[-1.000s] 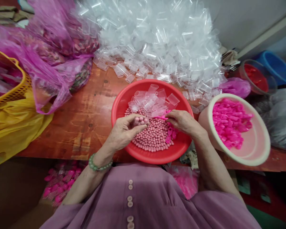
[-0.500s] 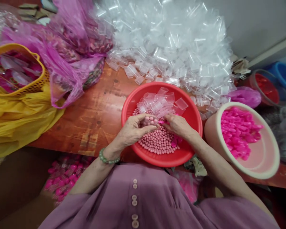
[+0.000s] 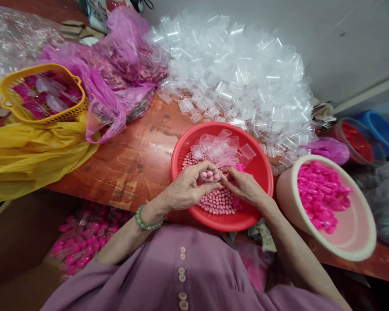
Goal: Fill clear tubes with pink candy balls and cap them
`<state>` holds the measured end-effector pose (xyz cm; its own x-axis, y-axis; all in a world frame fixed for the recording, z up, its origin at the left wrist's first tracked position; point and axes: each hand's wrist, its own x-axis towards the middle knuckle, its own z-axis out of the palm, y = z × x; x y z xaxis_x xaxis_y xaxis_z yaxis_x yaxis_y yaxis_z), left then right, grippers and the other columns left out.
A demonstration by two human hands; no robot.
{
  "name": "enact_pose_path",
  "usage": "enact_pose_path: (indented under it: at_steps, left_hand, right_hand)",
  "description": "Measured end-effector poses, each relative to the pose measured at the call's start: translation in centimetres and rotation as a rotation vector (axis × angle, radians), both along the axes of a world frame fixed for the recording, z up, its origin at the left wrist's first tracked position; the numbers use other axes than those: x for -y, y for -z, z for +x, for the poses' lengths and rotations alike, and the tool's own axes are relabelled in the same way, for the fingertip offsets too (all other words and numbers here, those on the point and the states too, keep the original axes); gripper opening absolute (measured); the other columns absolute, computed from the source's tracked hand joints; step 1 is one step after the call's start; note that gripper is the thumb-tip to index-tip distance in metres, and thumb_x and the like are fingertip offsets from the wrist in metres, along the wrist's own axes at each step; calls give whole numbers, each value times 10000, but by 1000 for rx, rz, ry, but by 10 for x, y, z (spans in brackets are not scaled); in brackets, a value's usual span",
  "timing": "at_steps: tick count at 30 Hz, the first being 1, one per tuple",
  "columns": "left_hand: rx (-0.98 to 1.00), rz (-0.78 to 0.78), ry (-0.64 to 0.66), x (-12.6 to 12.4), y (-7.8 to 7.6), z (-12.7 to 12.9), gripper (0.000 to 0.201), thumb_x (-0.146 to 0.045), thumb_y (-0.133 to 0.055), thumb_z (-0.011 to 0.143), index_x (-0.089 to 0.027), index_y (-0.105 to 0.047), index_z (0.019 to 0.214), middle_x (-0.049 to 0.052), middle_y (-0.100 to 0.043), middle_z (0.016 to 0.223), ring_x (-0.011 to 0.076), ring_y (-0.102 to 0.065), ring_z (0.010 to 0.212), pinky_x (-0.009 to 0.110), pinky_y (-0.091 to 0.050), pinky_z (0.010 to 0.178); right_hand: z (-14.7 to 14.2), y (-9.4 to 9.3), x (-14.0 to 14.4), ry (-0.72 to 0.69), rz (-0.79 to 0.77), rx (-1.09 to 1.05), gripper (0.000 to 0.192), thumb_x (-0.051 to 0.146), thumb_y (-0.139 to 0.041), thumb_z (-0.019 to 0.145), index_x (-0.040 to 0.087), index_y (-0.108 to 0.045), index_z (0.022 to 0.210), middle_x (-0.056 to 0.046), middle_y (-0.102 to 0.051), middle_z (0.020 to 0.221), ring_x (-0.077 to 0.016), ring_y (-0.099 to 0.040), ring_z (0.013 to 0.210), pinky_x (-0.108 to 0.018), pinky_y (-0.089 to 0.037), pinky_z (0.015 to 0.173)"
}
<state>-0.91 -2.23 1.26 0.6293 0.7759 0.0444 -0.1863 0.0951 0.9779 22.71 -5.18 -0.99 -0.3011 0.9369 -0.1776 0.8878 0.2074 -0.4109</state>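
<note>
1. The left hand [image 3: 186, 188] is over the near side of the red basin [image 3: 261, 170], fingers curled around a small clear tube [image 3: 210, 175] with pink beads visible inside it; the grasp is closed on the tube.
2. The right hand [image 3: 244, 185] meets the left at the tube's mouth, its fingertips pinched together at the tube's end. A pink piece shows just beyond the fingers, but whether it is held cannot be told.
3. The basin sits on the wooden table [image 3: 136, 155] directly in front of the person. It contains a layer of loose pink beads [image 3: 218, 203] on the near side and a cluster of empty clear tubes [image 3: 222, 147] on the far side.
4. Behind the basin lies a large heap of clear tubes [image 3: 240, 77], touching the wall.
5. Right of the basin, just beside it, stands a cream bowl [image 3: 353, 252] holding bright pink caps [image 3: 320, 194].
6. On the left are a yellow basket [image 3: 9, 84], a pink plastic bag [image 3: 110, 82] and a yellow bag [image 3: 29, 155].
7. A green bead bracelet [image 3: 145, 222] is worn on the left wrist.
</note>
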Motion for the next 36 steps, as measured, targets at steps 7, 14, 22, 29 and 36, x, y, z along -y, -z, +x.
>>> enact_pose_path:
  at_steps: [7, 14, 22, 29, 36]
  left_hand:
    - [13, -52, 6, -3, 5, 5, 196, -279, -721, 778, -128, -644, 875, 4, -586, 771, 95, -537, 715, 232, -470, 691]
    - [61, -134, 14, -7, 13, 8, 228, -293, -739, 760, -131, -638, 885, -28, -527, 747, 75, -496, 685, 232, -455, 696]
    - [39, -218, -31, -13, 15, 9, 224, -291, -736, 757, -138, -601, 849, -25, -497, 748, 89, -519, 706, 240, -472, 691]
    - [46, -275, 15, -14, 11, 8, 258, -318, -740, 742, -142, -571, 827, -30, -484, 730, 73, -474, 664, 221, -415, 630]
    - [79, -326, 18, -16, 11, 10, 272, -293, -771, 713, -135, -585, 833, -23, -517, 748, 78, -476, 671, 238, -403, 654]
  right_hand:
    - [-4, -7, 1, 42, 158, -82, 299, 218, -462, 921, 173, -590, 1187, -135, -632, 1038, -241, -632, 917, -398, -530, 820]
    - [-14, -24, -2, 228, 208, -461, 260, 185, -520, 862, 198, -621, 1102, -62, -656, 994, -184, -631, 915, -341, -520, 841]
    - [-35, -46, -8, 200, 234, -585, 112, 233, -595, 866, 222, -660, 957, -37, -660, 912, -183, -615, 883, -340, -495, 852]
    - [-44, -49, -20, 266, 165, -676, 204, 358, -655, 859, 228, -645, 1016, -30, -641, 937, -187, -613, 903, -322, -496, 836]
    - [-45, -51, -24, 240, 121, -653, 338, 506, -505, 944, 218, -680, 965, -14, -579, 768, -154, -554, 713, -290, -463, 673]
